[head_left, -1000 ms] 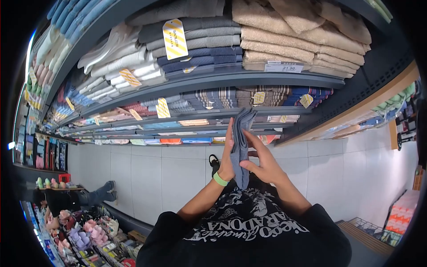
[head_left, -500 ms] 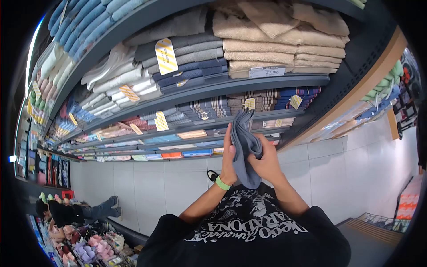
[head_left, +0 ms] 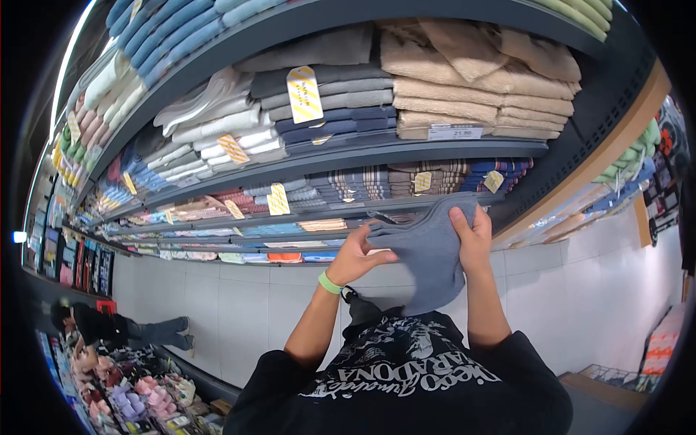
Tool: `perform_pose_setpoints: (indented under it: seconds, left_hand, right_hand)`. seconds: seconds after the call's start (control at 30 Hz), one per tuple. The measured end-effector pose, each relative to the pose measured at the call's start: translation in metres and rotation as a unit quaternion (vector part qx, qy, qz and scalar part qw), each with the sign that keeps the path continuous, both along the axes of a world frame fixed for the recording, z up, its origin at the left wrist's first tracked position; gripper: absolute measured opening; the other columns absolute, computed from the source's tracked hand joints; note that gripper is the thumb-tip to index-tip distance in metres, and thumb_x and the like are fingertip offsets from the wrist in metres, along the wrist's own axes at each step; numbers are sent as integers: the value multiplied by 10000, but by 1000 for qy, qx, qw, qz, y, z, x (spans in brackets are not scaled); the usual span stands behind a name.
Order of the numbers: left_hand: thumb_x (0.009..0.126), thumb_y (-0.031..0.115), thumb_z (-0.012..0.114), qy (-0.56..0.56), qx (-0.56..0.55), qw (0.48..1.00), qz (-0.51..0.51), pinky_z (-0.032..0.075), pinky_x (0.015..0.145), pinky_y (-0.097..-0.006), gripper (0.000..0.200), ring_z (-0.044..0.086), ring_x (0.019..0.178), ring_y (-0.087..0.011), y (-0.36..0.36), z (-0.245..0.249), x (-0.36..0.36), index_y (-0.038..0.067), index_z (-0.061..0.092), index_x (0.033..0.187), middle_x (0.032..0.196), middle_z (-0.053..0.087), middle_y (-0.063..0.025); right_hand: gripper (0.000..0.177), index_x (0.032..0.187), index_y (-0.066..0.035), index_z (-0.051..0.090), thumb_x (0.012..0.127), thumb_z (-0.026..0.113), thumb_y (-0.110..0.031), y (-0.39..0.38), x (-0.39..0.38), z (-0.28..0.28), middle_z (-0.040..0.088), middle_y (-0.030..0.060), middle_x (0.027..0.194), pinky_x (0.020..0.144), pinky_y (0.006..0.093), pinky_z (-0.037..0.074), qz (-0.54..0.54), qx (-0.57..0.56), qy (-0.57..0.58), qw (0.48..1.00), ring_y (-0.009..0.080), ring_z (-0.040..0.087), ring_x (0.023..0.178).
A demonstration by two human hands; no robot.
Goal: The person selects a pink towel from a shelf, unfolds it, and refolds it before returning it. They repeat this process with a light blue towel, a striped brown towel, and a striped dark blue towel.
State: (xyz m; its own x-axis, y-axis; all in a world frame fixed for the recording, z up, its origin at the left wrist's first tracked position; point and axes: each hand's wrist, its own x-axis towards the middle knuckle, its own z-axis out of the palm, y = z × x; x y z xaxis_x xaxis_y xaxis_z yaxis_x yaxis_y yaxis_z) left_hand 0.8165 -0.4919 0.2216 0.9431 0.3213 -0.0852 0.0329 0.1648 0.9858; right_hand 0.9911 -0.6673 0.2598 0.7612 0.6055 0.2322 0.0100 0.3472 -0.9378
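A grey-blue folded cloth (head_left: 431,261), like a towel, hangs between my two hands in front of the shelves. My right hand (head_left: 473,235) grips its right edge, thumb on the near face and fingers behind. On the other side my left hand (head_left: 357,255), with a green band at the wrist, holds the upper left edge, its thumb stretched toward the cloth. Some left fingertips are hidden by the cloth. A small dark tag or strap (head_left: 384,217) shows at the cloth's upper left corner.
Shelves (head_left: 435,151) ahead carry beige towels (head_left: 536,87), grey towels (head_left: 333,87) and striped ones (head_left: 362,183). At the lower left, a person (head_left: 116,326) in black stands by a display of pastel items (head_left: 145,399). A wooden panel (head_left: 558,181) edges the shelves.
The cloth has opened from a narrow bundle into a wider sheet. My hands have moved apart, the right one rightward and up, the left one leftward. The view has shifted slightly.
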Motion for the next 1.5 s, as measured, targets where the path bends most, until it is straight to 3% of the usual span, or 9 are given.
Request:
perform_pose_setpoints:
  seconds: [0.03, 0.53, 0.67, 0.73, 0.8, 0.97, 1.1, 1.3, 1.5]
  left_hand:
    - [788, 106, 806, -76, 194, 978, -11, 413, 1067, -364, 662, 519, 1264, -218, -6, 26, 6, 43, 513, 1378, 1333, 575, -69]
    - [932, 202, 693, -37, 84, 982, 167, 510, 802, -281, 381, 615, 876, -122, -33, 31, -2, -88, 626, 1168, 990, 711, -110]
    - [924, 203, 698, 9, 231, 962, 145, 512, 768, -284, 380, 628, 816, -135, -31, 27, 5, -100, 623, 1142, 916, 715, -165]
    - [920, 205, 701, 3, 260, 957, 125, 513, 757, -285, 376, 630, 793, -142, -31, 30, 8, -93, 626, 1136, 895, 714, -179]
    - [914, 202, 706, -1, 257, 963, 75, 510, 742, -291, 343, 624, 771, -143, -31, 37, 10, -64, 643, 1122, 922, 723, -180]
    - [938, 213, 684, 11, 219, 976, 20, 494, 742, -279, 329, 582, 800, -109, -35, 41, 9, -34, 646, 1151, 899, 698, -111]
    - [982, 246, 632, -52, 34, 997, 47, 438, 665, -243, 274, 490, 755, -68, -37, 38, 0, -24, 642, 1027, 812, 582, 25]
    - [1012, 256, 580, -11, 52, 999, 7, 244, 520, -229, 334, 286, 643, -20, -30, 17, -11, 50, 497, 762, 696, 356, 95]
    - [1022, 223, 557, -6, 37, 998, 47, 245, 508, -223, 301, 298, 631, -13, -36, 23, -10, 35, 530, 789, 689, 381, 106]
  right_hand:
    - [247, 1073, 17, 629, 966, 643, -205, 3, -1, 0, 667, 33, 977, 816, 256, 463, 9, -2, -1, 1000, 91, 572, 881]
    - [224, 1095, 5, 654, 937, 665, -154, 2, 20, -2, 687, 64, 977, 849, 279, 479, 46, -146, 11, 988, 112, 615, 885]
    - [397, 1183, -48, 641, 799, 739, -73, 2, 1, 9, 678, 139, 1127, 1018, 385, 444, -98, -168, -242, 951, 275, 644, 1078]
    - [413, 1196, -60, 639, 797, 741, -90, -1, -12, 25, 664, 128, 1168, 1089, 440, 388, -28, -136, -388, 911, 305, 623, 1110]
    - [437, 1208, -65, 634, 789, 751, -108, -3, -24, 33, 668, 116, 1166, 1140, 479, 324, 60, -147, -319, 934, 312, 616, 1123]
    - [229, 900, 2, 678, 690, 649, 90, 6, -29, 15, 666, 117, 931, 765, 318, 523, 14, -69, -311, 948, 252, 660, 850]
    - [247, 885, 4, 672, 672, 609, 113, 6, -32, 12, 680, 122, 919, 779, 315, 523, 17, -49, -313, 949, 239, 665, 860]
    - [202, 796, -4, 602, 642, 580, 125, 8, -36, 10, 700, 115, 899, 777, 316, 522, 12, -19, -272, 962, 228, 667, 858]
    - [217, 802, -21, 614, 635, 620, 117, 9, -35, 10, 700, 117, 919, 781, 330, 515, -17, -16, -330, 944, 250, 666, 862]
